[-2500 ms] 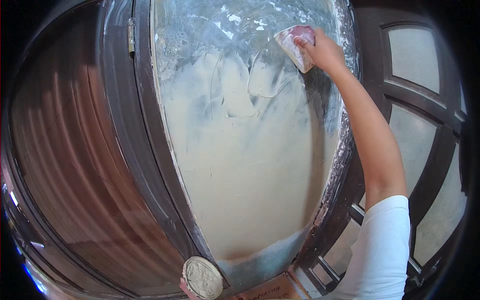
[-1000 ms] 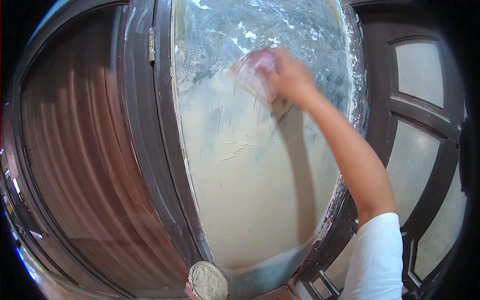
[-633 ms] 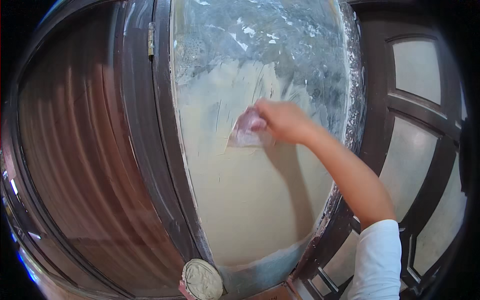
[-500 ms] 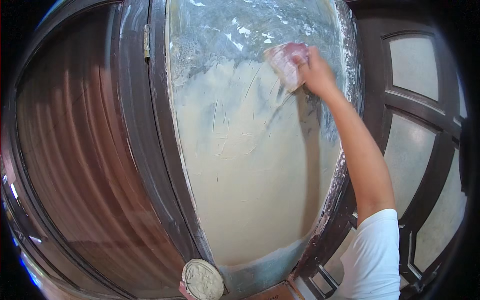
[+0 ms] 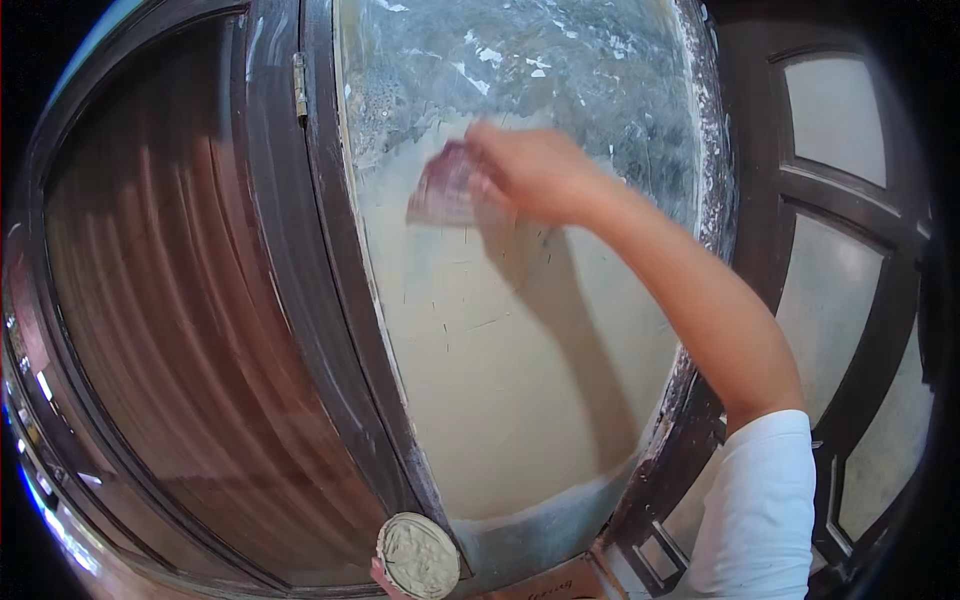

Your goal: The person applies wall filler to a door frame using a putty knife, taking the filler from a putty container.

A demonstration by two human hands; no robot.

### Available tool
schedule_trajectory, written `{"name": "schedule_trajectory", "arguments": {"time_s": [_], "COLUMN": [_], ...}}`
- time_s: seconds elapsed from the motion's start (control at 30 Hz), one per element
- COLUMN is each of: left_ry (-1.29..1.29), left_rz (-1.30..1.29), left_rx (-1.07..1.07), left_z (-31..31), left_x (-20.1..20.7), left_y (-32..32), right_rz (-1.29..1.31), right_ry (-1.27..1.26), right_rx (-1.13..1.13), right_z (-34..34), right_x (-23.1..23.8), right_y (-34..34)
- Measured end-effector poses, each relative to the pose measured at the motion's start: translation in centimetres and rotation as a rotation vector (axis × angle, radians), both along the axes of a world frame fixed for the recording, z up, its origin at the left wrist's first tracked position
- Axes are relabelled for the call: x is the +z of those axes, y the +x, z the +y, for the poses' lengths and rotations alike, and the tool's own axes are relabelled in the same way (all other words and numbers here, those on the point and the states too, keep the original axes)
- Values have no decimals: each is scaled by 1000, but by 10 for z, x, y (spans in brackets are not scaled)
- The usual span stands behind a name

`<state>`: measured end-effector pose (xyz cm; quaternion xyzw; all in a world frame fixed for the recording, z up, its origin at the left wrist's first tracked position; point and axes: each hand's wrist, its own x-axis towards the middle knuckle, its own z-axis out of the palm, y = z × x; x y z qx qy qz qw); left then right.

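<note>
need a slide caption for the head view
Right hand holding a reddish spreader over a wall panel partly coated in cream, with a round mound of paste below.

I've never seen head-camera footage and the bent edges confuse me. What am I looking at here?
There is no machine, just a person using bare hands. The view comes from a wide fisheye camera worn on their head, which bends straight edges near the rim. The right hand grips a flat reddish tool, blurred, at the wall panel. Beige paste coats much of that panel, with blue-grey surface showing above and below. At the lower edge is a round container of similar paste; the pinkish sliver beside it may be the left hand, but too little shows to be sure. Dark frames stand on both sides, the right one with pale panes.
</note>
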<state>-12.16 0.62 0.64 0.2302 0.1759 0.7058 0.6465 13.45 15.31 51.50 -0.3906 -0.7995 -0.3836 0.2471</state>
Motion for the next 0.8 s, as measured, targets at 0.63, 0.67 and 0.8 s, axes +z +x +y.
{"name": "schedule_trajectory", "arguments": {"time_s": [0.63,0.67,0.8], "left_ry": [-41,-44,-35], "left_rz": [-56,-90,-112], "left_rx": [-21,-3,-1], "left_z": [-31,-32,-35], "left_x": [20,16,14], "left_y": [-3,-3,-9], "right_rz": [406,406,386], "right_ry": [317,315,-109], "right_rx": [14,8,166], "right_z": [-7,-14,-34], "right_x": [-10,-11,-72], "right_y": [51,57,50]}}
